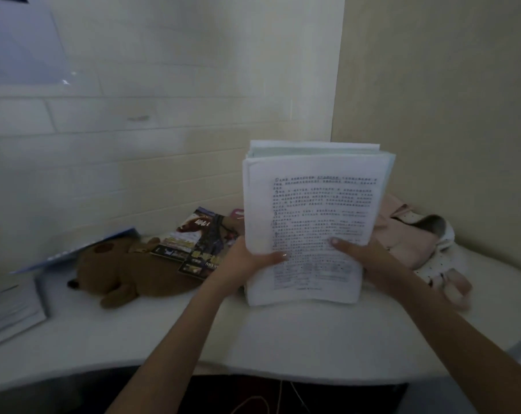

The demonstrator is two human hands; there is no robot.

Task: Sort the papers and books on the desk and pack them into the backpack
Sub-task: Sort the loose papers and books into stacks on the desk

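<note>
- Two hands are wrapped around one thick stack of printed papers (310,222), which is held upright with its bottom edge resting on the white desk (283,339).
- Left hand (250,261) is clamped on the lower left edge, thumb laid across the front sheet; right hand (363,252) is clamped on the lower right, thumb pressed on the print.
- Pink backpack (408,234) is slumped in the back right corner, just behind and right of the stack. Its top looks open, but what's inside can't be made out.
- Colourful magazines (199,243) are lying just left of the stack, partly overlapped by a brown plush bear (124,273).
- A blue-edged booklet (74,252) is propped tilted over the bear, and more papers (11,312) are parked at the far left edge.
- Front strip of the desk, from the stack down to the curved near edge, is left bare; the walls close in tight behind and on the right.
</note>
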